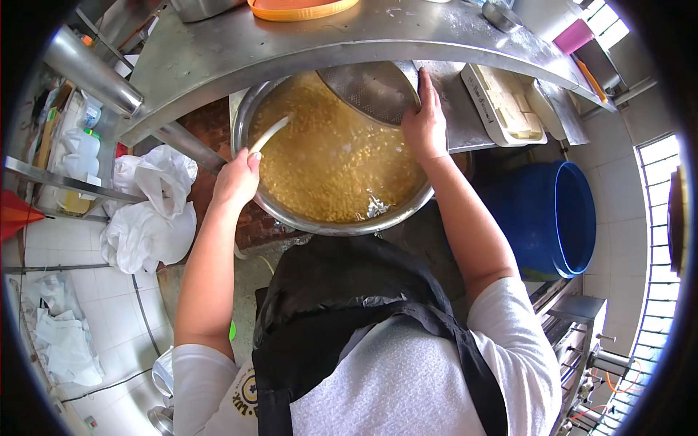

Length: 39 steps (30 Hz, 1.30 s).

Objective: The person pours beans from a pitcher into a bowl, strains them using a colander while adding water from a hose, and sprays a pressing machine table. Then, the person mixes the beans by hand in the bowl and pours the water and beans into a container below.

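Note:
A large round metal basin (418, 198) holds cloudy yellowish water with many pale yellow grains or kernels (338, 174) in it. At the basin's left rim my left hand (238, 178) is closed round a pale hose (270, 134), whose end points over the water. On the right, my right hand (426, 123) grips the edge of a perforated metal colander (374, 89), which is tilted over the back right of the basin. The shelf edge hides the far side of the basin and colander.
A steel shelf (291, 54) crosses above the basin's back edge, with an orange-rimmed tray (302, 9) on it. At right are a white tray (483, 109) and an open blue barrel (560, 218). White plastic bags (149, 232) lie at left.

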{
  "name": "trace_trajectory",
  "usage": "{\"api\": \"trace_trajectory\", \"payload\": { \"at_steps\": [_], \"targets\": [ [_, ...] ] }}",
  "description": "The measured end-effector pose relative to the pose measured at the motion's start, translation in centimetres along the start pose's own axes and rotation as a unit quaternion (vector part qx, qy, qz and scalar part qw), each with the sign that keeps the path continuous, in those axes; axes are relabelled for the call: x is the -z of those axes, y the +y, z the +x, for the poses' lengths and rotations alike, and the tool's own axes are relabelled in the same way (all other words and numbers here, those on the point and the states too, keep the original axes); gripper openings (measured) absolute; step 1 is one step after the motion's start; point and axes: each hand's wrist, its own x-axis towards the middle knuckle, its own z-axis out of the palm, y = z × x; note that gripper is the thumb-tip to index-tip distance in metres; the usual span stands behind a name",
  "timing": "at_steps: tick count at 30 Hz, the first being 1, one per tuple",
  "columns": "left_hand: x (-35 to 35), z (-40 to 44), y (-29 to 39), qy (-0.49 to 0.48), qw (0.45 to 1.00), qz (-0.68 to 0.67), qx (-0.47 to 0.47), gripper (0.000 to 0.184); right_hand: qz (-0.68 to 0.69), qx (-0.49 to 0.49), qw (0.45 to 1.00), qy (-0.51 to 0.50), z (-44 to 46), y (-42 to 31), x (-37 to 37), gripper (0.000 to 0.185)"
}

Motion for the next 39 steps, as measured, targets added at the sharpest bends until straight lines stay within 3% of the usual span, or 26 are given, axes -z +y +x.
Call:
{"api": "trace_trajectory", "payload": {
  "at_steps": [4, 9, 16, 18, 27, 39],
  "targets": [
    [1.7, -3.4, 0.3, -0.002, 1.000, -0.020, -0.013, 0.053, 0.043, -0.019, 0.999, -0.022, 0.8, -1.2, -0.8, 0.078],
    [3.4, -9.0, -0.3, -0.025, 0.998, -0.050, -0.017, 0.050, 0.081, -0.116, 0.986, -0.091, 1.9, -3.5, -2.4, 0.077],
    [4.4, -14.5, -0.8, -0.025, 0.994, -0.100, -0.044, 0.041, 0.072, -0.130, 0.977, -0.153, 2.3, -7.9, -6.0, 0.074],
    [4.5, -15.4, -0.8, -0.027, 0.992, -0.115, -0.037, 0.040, 0.062, -0.092, 0.987, -0.115, 1.8, -7.9, -7.7, 0.072],
    [3.8, -16.8, -1.1, -0.010, 0.989, -0.139, -0.043, 0.040, 0.034, -0.152, 0.978, -0.140, 0.6, -10.4, -7.7, 0.081],
    [3.7, -16.4, -1.1, -0.015, 0.989, -0.138, -0.053, 0.036, 0.031, -0.140, 0.980, -0.135, 0.5, -10.1, -8.9, 0.080]
  ]
}}
